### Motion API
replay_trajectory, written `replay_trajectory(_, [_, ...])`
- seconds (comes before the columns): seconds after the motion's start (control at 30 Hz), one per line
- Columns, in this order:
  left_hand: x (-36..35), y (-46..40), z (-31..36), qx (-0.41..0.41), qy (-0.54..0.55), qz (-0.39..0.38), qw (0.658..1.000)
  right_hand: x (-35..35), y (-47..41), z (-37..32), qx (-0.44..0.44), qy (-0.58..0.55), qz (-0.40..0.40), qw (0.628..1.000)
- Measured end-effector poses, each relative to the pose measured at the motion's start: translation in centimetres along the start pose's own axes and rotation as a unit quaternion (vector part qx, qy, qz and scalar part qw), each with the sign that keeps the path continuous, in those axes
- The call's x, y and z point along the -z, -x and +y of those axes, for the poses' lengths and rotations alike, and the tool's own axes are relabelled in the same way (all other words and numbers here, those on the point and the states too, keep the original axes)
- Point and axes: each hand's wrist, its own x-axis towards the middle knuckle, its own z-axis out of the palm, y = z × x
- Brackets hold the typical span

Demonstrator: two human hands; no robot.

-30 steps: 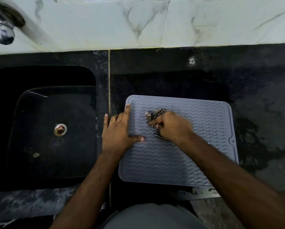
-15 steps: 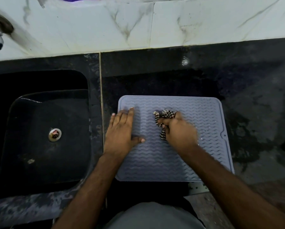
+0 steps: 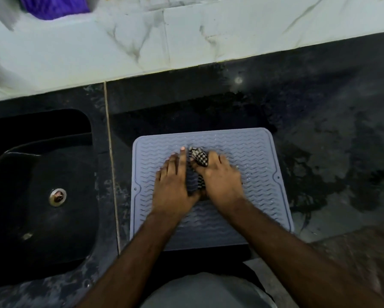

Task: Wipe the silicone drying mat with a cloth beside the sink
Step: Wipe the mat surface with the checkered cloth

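Head view, looking down. Grey silicone drying mat (image 3: 242,152) lying flat on the dark stone bench (image 3: 320,112), ribbed with wavy ridges, just right of the black sink (image 3: 42,174), apart from its rim by a strip of bench and a pale seam. Small hole at each side edge of the mat. Near edge of the mat close to the front edge of the bench.

Left hand (image 3: 173,185) flat on the mat's middle-left part, fingers straight and close together, pointing away toward the wall, palm down, thumb tucked toward the other hand. Pressing on the mat, gripping nothing.

Right hand (image 3: 220,176) just beside it, knuckles up, fingers curled round a bunched black-and-white checked cloth (image 3: 200,157). Cloth poking out ahead of the fingers, and a fold of it showing between the two hands, touching the mat. Right hand blurred at its outer edge; exact lie of its fingertips not clear.

Both forearms reaching in from the bottom of the frame, over a grey garment (image 3: 208,290).

Metal drain (image 3: 58,196) in the sink bottom. Wet dark patches on the bench right of the mat. White marbled wall tiles (image 3: 186,36) behind the bench, and a purple thing (image 3: 55,6) at the top left, too cropped to identify.
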Motion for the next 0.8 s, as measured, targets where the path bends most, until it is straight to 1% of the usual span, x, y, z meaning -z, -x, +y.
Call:
replay_trajectory(0.1, [-0.3,-0.3,1.1,0.034,-0.048,0.0,0.998,-0.2,0.4,2.5,0.001,-0.002,-0.013,1.0])
replay_trajectory(0.2, [-0.5,-0.4,1.8,0.053,-0.073,-0.012,0.996,-0.2,0.7,5.0,-0.019,-0.024,0.004,1.0])
replay_trajectory(0.47, [0.2,-1.0,2.9,0.107,-0.048,-0.057,0.991,-0.3,1.1,8.5,-0.063,-0.026,0.02,0.997])
replay_trajectory(0.63, [1.2,-2.5,4.8,0.189,-0.054,-0.12,0.973,0.0,0.8,10.5,-0.103,-0.057,-0.002,0.993])
replay_trajectory(0.8, [1.3,-3.3,5.6,0.21,-0.074,-0.154,0.963,0.0,1.3,11.4,-0.125,-0.056,0.002,0.991])
